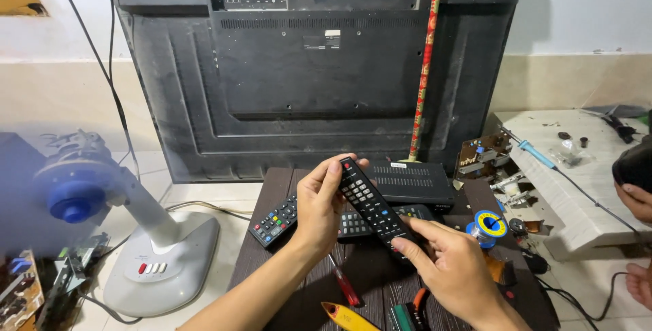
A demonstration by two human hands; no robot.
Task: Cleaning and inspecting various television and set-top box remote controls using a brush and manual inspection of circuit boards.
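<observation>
Two hands grip a black remote control (370, 202) above a dark wooden surface (272, 249). The left hand (319, 205) clasps its upper end; the right hand (445, 263), at five o'clock, pinches its lower end. A television's back (285, 66) stands at twelve o'clock.

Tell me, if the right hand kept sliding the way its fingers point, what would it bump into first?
The right hand points up-left along the black remote it grips. Going on, it would probably meet the left hand holding the remote's upper end, though depth is hard to judge from one view.
</observation>
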